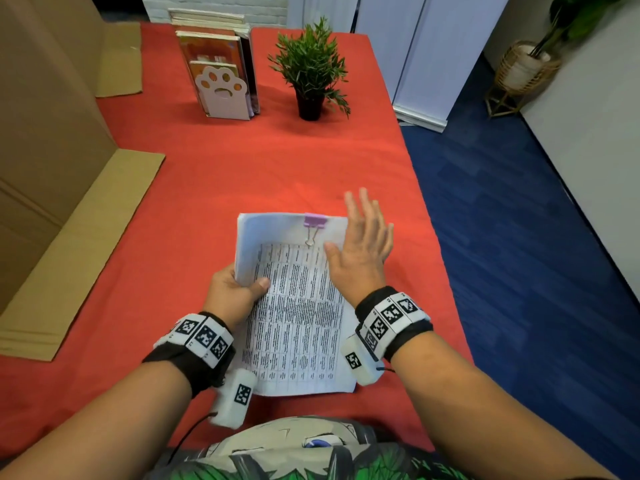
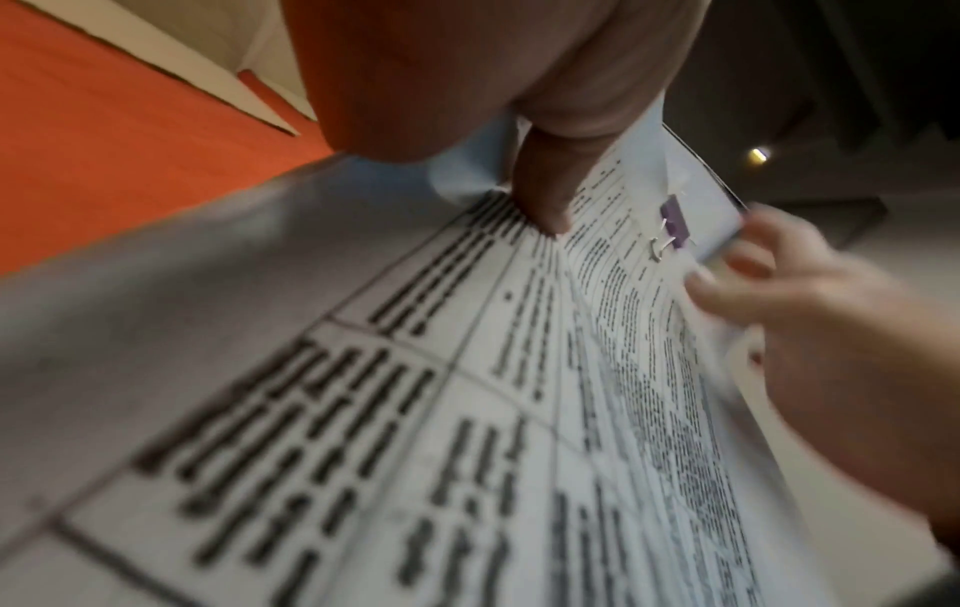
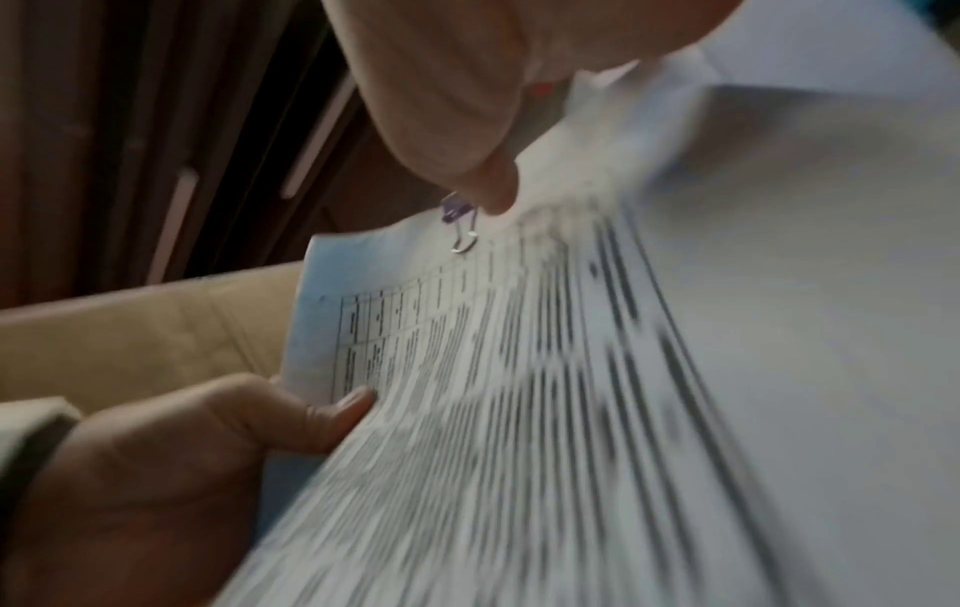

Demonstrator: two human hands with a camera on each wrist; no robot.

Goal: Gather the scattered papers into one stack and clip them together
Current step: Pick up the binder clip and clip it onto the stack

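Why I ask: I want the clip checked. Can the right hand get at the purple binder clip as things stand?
Probably yes. The right hand is open just beside the purple binder clip on the paper stack, with nothing between them; the left hand grips the stack's left edge.

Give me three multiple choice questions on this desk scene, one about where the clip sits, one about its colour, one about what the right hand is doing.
1. Where is the binder clip on the paper stack?
A. far edge
B. near edge
C. left edge

2. What colour is the clip?
A. black
B. purple
C. green

3. What is the right hand doing?
A. gripping the clip
B. making a fist
C. open, fingers straight

Answers: 1 A, it bites the edge farthest from the person. 2 B, its body is purple with silver wire handles. 3 C, it holds nothing, while the left hand pinches the stack's left edge.
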